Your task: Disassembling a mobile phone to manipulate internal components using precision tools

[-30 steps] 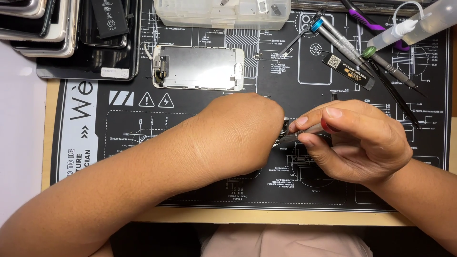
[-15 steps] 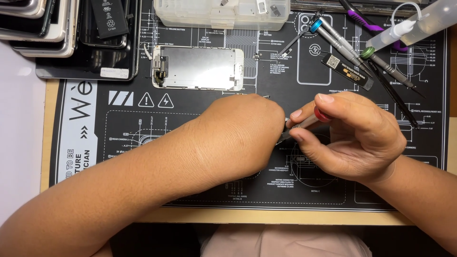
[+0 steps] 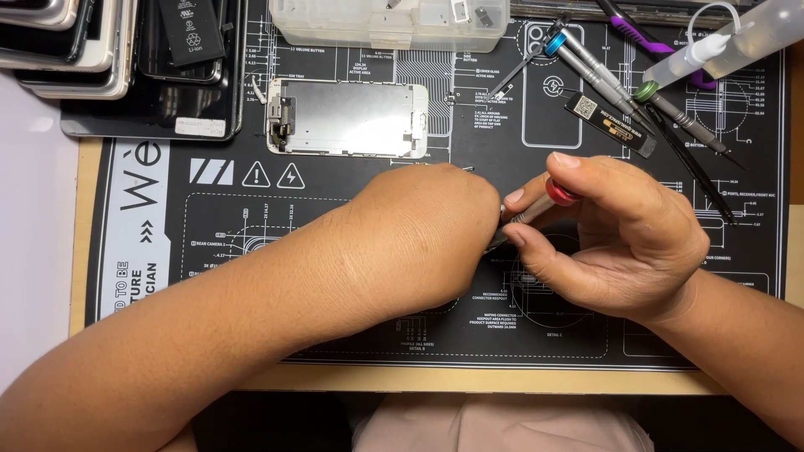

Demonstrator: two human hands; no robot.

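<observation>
The screwdriver (image 3: 536,209), slim and metal with a red cap, lies slanted: cap up and to the right, tip down and to the left, its long axis running from far right to near left. It sits mid-mat, between the two hands. The right hand (image 3: 620,238) grasps it, thumb and fingertips pinching the shaft and the index finger curled over the cap. The tip runs in under the left hand (image 3: 427,238), which lies knuckles-up just left of it, touching or nearly so; whether that hand is clenched on anything underneath cannot be told.

Both rest on a black printed mat (image 3: 335,335) on the table (image 3: 84,251). Far of the left hand lies a silver phone plate (image 3: 347,117); beyond it a clear parts box (image 3: 389,21). Far right lie more screwdrivers (image 3: 599,75), tweezers (image 3: 691,163) and a squeeze bottle (image 3: 729,42). Far left, stacked phones (image 3: 109,59).
</observation>
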